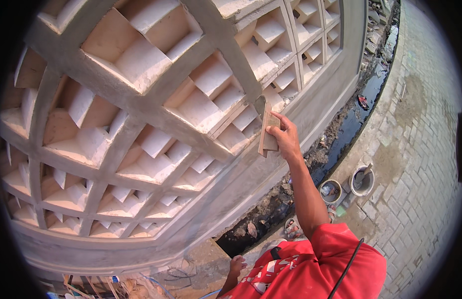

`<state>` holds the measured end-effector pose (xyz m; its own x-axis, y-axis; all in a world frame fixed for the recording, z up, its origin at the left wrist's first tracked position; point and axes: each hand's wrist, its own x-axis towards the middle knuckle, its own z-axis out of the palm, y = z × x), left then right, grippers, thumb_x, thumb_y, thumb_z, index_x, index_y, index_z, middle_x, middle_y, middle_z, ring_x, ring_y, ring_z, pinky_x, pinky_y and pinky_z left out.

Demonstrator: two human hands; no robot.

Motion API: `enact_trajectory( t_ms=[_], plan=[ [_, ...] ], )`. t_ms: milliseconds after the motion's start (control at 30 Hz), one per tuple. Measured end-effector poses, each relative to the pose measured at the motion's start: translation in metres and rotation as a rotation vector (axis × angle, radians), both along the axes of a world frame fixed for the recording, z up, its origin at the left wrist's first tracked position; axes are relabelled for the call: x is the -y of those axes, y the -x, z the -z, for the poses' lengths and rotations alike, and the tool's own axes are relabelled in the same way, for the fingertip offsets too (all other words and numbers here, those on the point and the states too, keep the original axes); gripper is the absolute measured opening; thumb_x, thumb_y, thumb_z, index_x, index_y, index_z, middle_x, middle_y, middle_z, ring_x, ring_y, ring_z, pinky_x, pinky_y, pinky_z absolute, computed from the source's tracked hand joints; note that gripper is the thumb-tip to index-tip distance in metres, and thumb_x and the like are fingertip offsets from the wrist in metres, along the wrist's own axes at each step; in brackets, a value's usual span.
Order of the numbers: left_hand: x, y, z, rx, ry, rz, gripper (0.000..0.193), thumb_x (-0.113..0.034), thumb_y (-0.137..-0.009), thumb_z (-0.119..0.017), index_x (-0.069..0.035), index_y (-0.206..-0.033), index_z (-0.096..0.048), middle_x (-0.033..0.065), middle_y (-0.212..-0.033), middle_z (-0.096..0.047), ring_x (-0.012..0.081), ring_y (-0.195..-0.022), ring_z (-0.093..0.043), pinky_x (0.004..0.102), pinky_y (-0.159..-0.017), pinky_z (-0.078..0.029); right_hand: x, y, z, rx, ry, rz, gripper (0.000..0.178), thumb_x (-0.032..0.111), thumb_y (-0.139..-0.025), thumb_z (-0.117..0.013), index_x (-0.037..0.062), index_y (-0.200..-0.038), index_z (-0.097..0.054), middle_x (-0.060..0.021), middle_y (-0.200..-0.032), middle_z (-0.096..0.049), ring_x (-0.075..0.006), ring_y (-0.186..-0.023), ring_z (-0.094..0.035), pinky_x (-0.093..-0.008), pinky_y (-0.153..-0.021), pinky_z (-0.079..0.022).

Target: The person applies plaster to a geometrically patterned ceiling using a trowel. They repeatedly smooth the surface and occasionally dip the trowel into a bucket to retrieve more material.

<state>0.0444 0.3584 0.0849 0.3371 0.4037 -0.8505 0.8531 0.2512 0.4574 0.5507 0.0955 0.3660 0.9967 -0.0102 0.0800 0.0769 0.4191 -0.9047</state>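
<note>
My right hand (286, 137) is closed round a wooden plastering float (269, 130), its board turned edge-on to the wall. The float sits against a grey cement band beside the white openwork blocks (196, 104). At its upper end is a grey pointed shape (260, 105); whether it is a metal blade or wet mortar I cannot tell. Low by my body hangs my left hand (237, 264), small in view, with loosely bent fingers and nothing visible in them.
Along the wall's foot runs a ditch of dark water (345, 134) with rubble edges. Two buckets, one with grey mix (362, 180) and one with liquid (330, 191), stand beside the paved road (420, 164). Wood scraps and cables (178, 278) lie at the lower left.
</note>
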Motion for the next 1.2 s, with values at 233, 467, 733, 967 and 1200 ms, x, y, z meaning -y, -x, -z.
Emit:
enact_trajectory(
  t_ms=[233, 467, 733, 967, 1200],
  plan=[
    [0.009, -0.006, -0.013, 0.032, -0.015, -0.024, 0.03, -0.021, -0.09, -0.054, -0.007, -0.116, -0.051, 0.0111, -0.099, -0.061, 0.0225, -0.071, -0.065, 0.0315, -0.06, -0.053, -0.006, -0.012, -0.021, 0.019, 0.109, -0.015, 0.054, 0.011, -0.071, -0.063, -0.0044, -0.122, -0.055, -0.0139, -0.093, -0.063, -0.0168, -0.08, -0.06, -0.0298, -0.073, -0.049],
    [-0.003, 0.007, 0.005, 0.02, 0.084, -0.001, 0.029, -0.021, -0.09, -0.054, -0.007, -0.115, -0.051, 0.0112, -0.098, -0.061, 0.0225, -0.071, -0.064, 0.0312, -0.059, -0.052, 0.004, 0.015, 0.006, -0.041, 0.066, -0.244, 0.052, 0.008, -0.073, -0.062, -0.0015, -0.123, -0.055, -0.0099, -0.096, -0.063, -0.0155, -0.082, -0.059, -0.0287, -0.074, -0.048],
    [0.01, -0.009, -0.013, 0.044, -0.041, -0.022, 0.029, -0.019, -0.089, -0.056, -0.007, -0.115, -0.051, 0.0109, -0.098, -0.061, 0.0227, -0.069, -0.064, 0.0309, -0.059, -0.052, 0.031, -0.007, -0.008, -0.07, -0.148, -0.187, 0.049, 0.003, -0.076, -0.058, 0.0003, -0.125, -0.054, -0.0081, -0.091, -0.062, -0.0115, -0.073, -0.058, -0.0262, -0.065, -0.049],
    [0.015, -0.011, -0.016, 0.028, -0.002, -0.039, 0.028, -0.019, -0.088, -0.056, -0.007, -0.113, -0.053, 0.0109, -0.097, -0.061, 0.0226, -0.069, -0.065, 0.0314, -0.058, -0.053, 0.011, -0.027, -0.025, 0.007, 0.047, -0.082, 0.052, 0.009, -0.072, -0.061, -0.0003, -0.123, -0.056, -0.0108, -0.088, -0.062, -0.0156, -0.075, -0.059, -0.0284, -0.067, -0.049],
    [0.019, -0.008, -0.017, -0.007, 0.036, -0.073, 0.029, -0.019, -0.087, -0.056, -0.006, -0.113, -0.053, 0.0112, -0.097, -0.061, 0.0227, -0.069, -0.065, 0.0313, -0.058, -0.053, -0.003, 0.006, -0.017, -0.018, 0.065, -0.186, 0.052, 0.007, -0.072, -0.062, -0.0004, -0.123, -0.056, -0.0124, -0.095, -0.062, -0.017, -0.079, -0.059, -0.0291, -0.072, -0.049]
  ],
)
